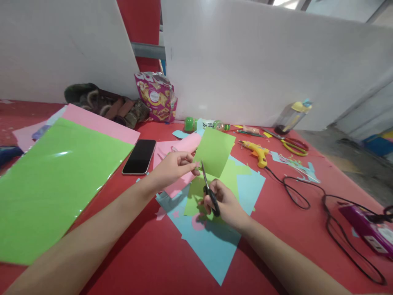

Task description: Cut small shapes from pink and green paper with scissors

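Black-handled scissors (212, 200) are gripped in my right hand (225, 203), their narrow blades pointing up and away from me. The blade tips are close to the fingertips of my left hand (175, 168), which pinches a small piece of green paper (199, 165). Whether the blades touch that piece I cannot tell. Beneath and behind my hands lie green paper sheets (216, 149), on top of light blue paper (222, 254). Pink paper (178, 188) lies partly under my left hand, and a round pink cutout (199, 221) rests below the scissors.
The red table (135, 254) holds a phone (139, 157), large green sheets (64, 180) in shiny plastic, a snack bag (155, 96) and a green bottle (192, 124). Rightward are a yellow glue gun (258, 152), its looping cord, larger scissors (294, 146) and a purple power strip (367, 229).
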Demonstrator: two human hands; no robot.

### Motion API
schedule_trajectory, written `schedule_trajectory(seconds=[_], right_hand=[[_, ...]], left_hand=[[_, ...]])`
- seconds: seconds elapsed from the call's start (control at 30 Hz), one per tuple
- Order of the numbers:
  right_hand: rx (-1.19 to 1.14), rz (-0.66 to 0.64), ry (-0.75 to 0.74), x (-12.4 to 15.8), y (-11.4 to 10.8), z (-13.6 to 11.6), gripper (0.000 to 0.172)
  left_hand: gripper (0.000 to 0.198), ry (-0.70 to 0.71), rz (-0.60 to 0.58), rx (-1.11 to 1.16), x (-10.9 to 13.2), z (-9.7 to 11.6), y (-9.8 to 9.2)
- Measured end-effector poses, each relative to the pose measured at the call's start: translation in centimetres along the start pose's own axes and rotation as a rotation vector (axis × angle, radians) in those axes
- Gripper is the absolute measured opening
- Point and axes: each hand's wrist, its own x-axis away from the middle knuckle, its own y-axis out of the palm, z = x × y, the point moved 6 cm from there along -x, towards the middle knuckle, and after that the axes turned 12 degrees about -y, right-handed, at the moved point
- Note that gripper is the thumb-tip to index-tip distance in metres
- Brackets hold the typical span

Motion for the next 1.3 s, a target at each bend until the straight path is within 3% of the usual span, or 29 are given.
schedule_trajectory(seconds=[0.37, 0.6, 0.8, 1.13, 1.3], right_hand=[[-0.061, -0.076, 0.004, -0.1, 0.4, -0.5, 0.044], [-0.075, -0.094, 0.013, 0.0, 0.3, -0.2, 0.044], [-0.103, -0.103, 0.018, 0.1, 0.4, 0.0, 0.044], [-0.073, -0.099, 0.064, 0.1, 0.4, 0.3, 0.047], [-0.074, -0.088, 0.08, 0.0, 0.3, 0.4, 0.046]], left_hand=[[0.015, -0.082, -0.092, -0.238, 0.6, 0.5, 0.0], [0.014, -0.078, -0.188, -0.266, 0.7, 0.4, 0.2], [0.014, -0.073, -0.214, -0.28, 0.9, 0.7, 0.1], [0.015, -0.038, -0.228, -0.526, 1.2, 1.2, -0.6], [0.014, -0.022, -0.205, -0.506, 1.1, 1.2, -1.0]])
